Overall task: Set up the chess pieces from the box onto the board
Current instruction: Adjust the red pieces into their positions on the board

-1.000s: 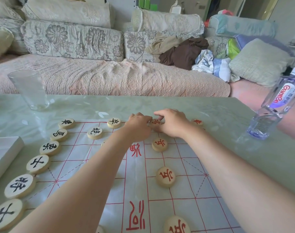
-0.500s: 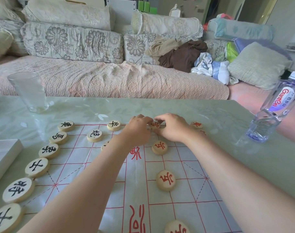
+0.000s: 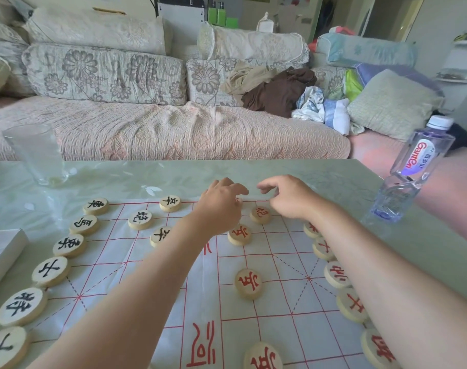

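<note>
The white paper board (image 3: 275, 296) with red lines lies on the table. Black-marked wooden discs (image 3: 50, 271) run down its left side, and red-marked discs (image 3: 336, 274) down its right, partly under my right forearm. Red soldier discs (image 3: 240, 235) stand along the middle. My left hand (image 3: 221, 206) hovers at the far edge with curled fingers over a sliver of a red-marked disc (image 3: 239, 200); whether it grips that disc is hidden. My right hand (image 3: 288, 198) hangs loosely curled and holds nothing. A red cannon disc (image 3: 260, 214) lies between the hands. The white box (image 3: 3, 251) sits at left.
A clear drinking glass (image 3: 38, 155) stands at the table's far left. A water bottle (image 3: 413, 171) stands at the far right, close to my right arm. A sofa (image 3: 160, 134) with cushions and clothes runs behind the table's far edge.
My hands were together over a disc at the far edge. They have now drawn apart and lifted, and the red cannon disc shows between them. The view has tilted down a little.
</note>
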Motion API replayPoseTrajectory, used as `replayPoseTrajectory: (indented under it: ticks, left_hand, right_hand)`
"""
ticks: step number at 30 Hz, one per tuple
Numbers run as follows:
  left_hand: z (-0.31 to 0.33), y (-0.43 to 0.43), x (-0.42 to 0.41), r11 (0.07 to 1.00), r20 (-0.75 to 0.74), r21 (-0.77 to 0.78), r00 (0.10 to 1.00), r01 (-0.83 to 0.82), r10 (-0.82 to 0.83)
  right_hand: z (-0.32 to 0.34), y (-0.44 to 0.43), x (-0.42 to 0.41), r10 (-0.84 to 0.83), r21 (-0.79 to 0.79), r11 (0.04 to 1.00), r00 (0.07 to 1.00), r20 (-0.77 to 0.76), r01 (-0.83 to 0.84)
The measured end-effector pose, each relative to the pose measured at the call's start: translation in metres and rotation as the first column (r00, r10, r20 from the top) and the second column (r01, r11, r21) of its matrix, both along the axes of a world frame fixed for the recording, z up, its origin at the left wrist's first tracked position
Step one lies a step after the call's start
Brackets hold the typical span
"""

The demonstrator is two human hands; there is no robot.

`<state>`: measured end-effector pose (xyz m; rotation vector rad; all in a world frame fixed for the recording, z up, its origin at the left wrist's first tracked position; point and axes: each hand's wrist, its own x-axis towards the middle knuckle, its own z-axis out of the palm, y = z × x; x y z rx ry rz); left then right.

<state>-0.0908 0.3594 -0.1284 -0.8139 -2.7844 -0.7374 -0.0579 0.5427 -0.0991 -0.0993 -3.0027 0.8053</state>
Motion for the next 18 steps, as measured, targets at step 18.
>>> replayPoseTrajectory:
  ticks: [18]
  left_hand:
    - [-0.003, 0.009, 0.012, 0.973, -0.017, -0.194, 0.992, 0.123, -0.128]
  right_hand:
    - [-0.014, 0.002, 0.005, 0.119, 0.174, 0.975, 0.988, 0.099, -0.135]
